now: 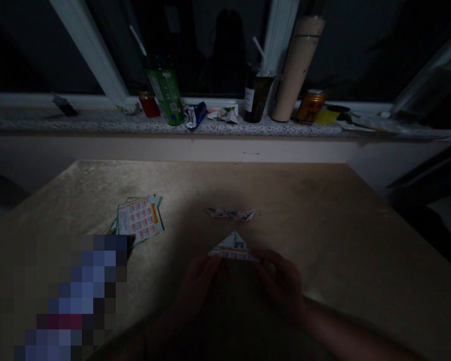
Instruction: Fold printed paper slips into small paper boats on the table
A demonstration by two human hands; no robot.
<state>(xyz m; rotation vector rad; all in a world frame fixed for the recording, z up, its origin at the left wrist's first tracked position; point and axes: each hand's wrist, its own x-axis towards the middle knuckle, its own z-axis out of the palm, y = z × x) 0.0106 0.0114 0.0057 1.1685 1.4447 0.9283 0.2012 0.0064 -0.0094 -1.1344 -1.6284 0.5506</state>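
White paper printed in red and orange, folded into a flat-based triangle [233,248], is held over the pale brown wooden tabletop [323,210], directly ahead of the person and between both hands. Its long axis, the base edge, runs left to right from one hand to the other, and its peak points away toward the window. The left hand [203,278] pinches the triangle's left corner, thumb on the near face; the right hand [281,278] grips the right corner between thumb and fingers, though shadow hides the fingers behind the paper. Neither hand is clearly nearer the triangle. Just beyond the triangle's peak, apart from it, lies a narrow printed-paper strip with upturned ends [244,215], its length roughly parallel to the triangle's base. Left of the triangle and somewhat farther off rests a loose stack of green-edged printed sheets [141,220], well apart from the hands.
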